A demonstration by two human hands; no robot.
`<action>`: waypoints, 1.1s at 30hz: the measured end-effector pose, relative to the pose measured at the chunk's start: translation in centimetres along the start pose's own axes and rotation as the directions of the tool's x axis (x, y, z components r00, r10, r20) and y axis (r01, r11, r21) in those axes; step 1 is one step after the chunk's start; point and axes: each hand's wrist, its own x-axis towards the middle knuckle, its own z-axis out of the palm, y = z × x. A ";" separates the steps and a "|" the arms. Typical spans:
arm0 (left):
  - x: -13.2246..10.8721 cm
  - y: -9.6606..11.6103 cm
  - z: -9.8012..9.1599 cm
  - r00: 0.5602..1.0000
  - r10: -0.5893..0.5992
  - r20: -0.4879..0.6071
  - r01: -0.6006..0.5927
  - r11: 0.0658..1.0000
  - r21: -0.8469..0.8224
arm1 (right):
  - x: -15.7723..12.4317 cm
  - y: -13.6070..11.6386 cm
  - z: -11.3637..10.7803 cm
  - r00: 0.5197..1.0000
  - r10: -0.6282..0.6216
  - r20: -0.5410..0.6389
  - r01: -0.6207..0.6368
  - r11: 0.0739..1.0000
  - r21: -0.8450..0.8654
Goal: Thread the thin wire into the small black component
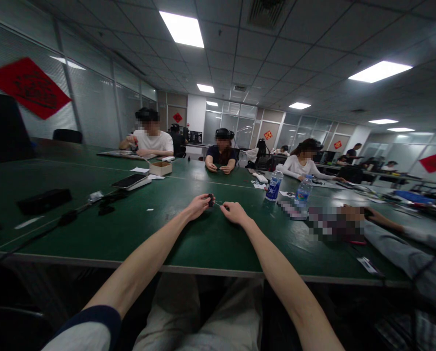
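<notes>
An open-plan office with a tiled drop ceiling [276, 48], glass partitions [232, 117] and long green tables [210, 243].

The left forearm [141, 263] and right forearm [287, 282] are bare and angle inward from the near corners, converging at mid-frame. The left hand [197, 206] and right hand [234, 213] sit just apart, backs up, wrists nearly straight, with fingers curled into pinches pointing toward each other. A navy-trimmed white sleeve [88, 329] covers the left upper arm.

Matt black plastic piece [211, 200], glossy green tabletop [155, 243], clear plastic bottle [274, 185].
</notes>
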 end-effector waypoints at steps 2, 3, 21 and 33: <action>0.0 0.0 -0.1 1.000 0.009 0.015 -0.009 1.000 0.004 | 0.0 0.1 0.1 1.000 0.004 0.031 -0.003 1.000 -0.010; -0.1 0.0 -0.1 1.000 0.014 0.022 -0.014 1.000 0.004 | 0.0 0.2 0.2 0.999 0.004 0.043 -0.004 1.000 -0.015; -0.4 0.1 0.2 0.999 0.037 0.027 -0.037 0.999 0.003 | -0.1 -0.1 -0.3 0.996 0.008 0.092 -0.008 1.000 -0.002; -0.5 0.1 0.3 0.997 0.051 0.053 -0.052 0.998 0.019 | -0.1 -0.1 -0.2 0.996 0.030 0.083 -0.027 0.999 -0.030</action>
